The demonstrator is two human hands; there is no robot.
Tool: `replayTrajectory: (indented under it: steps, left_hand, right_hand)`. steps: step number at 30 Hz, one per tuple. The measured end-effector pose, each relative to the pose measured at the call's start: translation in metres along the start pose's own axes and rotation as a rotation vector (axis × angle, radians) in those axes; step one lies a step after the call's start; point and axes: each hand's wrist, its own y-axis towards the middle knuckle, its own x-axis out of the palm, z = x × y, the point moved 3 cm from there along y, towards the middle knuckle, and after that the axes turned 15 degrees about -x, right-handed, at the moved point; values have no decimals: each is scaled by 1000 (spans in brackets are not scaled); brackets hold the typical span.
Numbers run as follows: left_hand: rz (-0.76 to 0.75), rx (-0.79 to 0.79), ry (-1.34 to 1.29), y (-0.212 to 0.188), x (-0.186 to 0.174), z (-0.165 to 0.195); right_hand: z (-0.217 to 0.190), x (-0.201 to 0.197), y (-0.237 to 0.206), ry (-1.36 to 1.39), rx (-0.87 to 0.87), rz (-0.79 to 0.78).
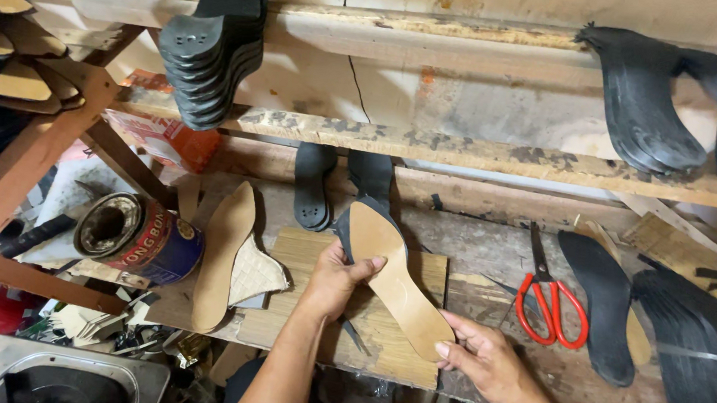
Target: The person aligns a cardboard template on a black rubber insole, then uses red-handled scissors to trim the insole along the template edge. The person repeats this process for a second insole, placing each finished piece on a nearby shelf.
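Grip, left hand (336, 279): clamped on the upper half of the tan, flat, shoe-shaped insole board (395, 278); thumb lies across its tan face, fingers wrap behind the left edge.
Grip, right hand (487, 360): fingertips pinch the lower, narrower end of the same insole board from the right; thumb on top, closed on the edge.
Position of insole board: held between both hands just above the pale wooden work board (426, 272) on the bench (493, 248); a dark sole layer (344, 226) shows behind its upper edge.
Long axis: diagonal, rounded end toward the upper left, narrow end toward the lower right.
Direction from each grip: from the left hand the piece runs down and to the right; from the right hand it runs up and to the left.
Nearer hand: both touch; the left hand covers more of the piece and sits nearer its wide end.
Neighbours, left: second tan insole (222, 254) lying flat beside a cream quilted pad (257, 275); round metal tin (139, 238) on its side.
Neighbours, right: red-handled scissors (550, 300), well apart from the right hand; black moulded soles (604, 305) beyond.
Above: stacked black heel pieces (212, 46) on a wooden shelf rail (467, 150).
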Motion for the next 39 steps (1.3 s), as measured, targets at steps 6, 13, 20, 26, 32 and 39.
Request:
replayTrajectory:
  steps: [6,13,20,26,32,39]
  left_hand:
    - [-45,-4,-31,-2,2,0]
    - [9,-6,43,-2,4,3]
    - [41,38,56,0,3,2]
    - [38,-40,-14,-6,4,3]
    - [12,-61,-96,-29,12,9]
    - [37,-45,-20,-76,11,-5]
  right_hand:
    - [1,-1,-1,-20,20,13]
    - [1,-2,0,-28,6,12]
    - [-11,2,1,-1,19,-4]
    - [-42,10,0,190,-22,-43]
    - [-68,15,-13,161,73,-48]
    - [-57,31,-59,12,82,-75]
